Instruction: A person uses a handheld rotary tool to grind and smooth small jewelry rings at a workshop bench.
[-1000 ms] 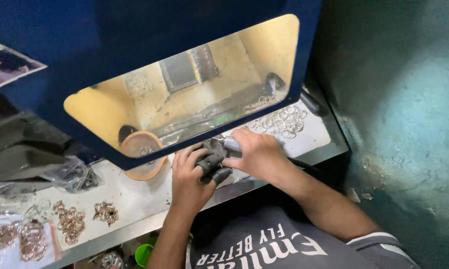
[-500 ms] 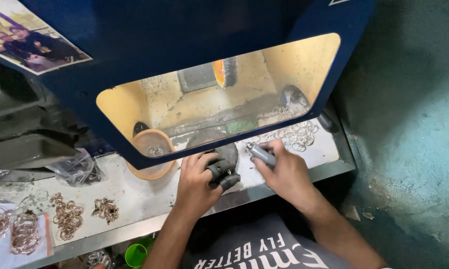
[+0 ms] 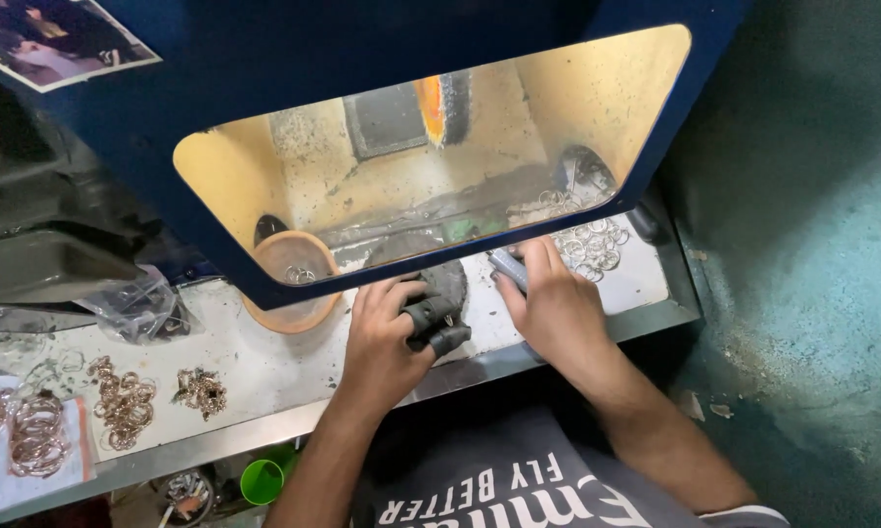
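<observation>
Two hands in view, both at the lower edge of the blue hood's opening (image 3: 216,254). Left hand (image 3: 387,337) curled, thumb and forefinger capped in dark finger guards (image 3: 436,328), pressed against a dark rounded piece (image 3: 447,279) at 12 o'clock of the knuckles; exact nature of that piece hard to make out. Right hand (image 3: 558,303) closed, pinching a small grey metal item (image 3: 507,266) at its 10 o'clock; item mostly covered by the fingers, shape not readable. One orange bowl (image 3: 289,284) at 9 o'clock of the left hand, half behind the hood edge, a few rings inside. One pile of silvery rings (image 3: 587,244) at 1 o'clock of the right hand; count not possible, pile overlapping and partly behind the hood. One spinning buffing wheel (image 3: 442,108) at 12 o'clock inside the lit chamber, blurred. On the white bench (image 3: 255,367), at 8 o'clock, three clusters of copper-toned rings (image 3: 123,401), the leftmost cut by the frame. One crumpled clear bag (image 3: 137,303). One green cup (image 3: 262,481) below the bench, partly hidden.
</observation>
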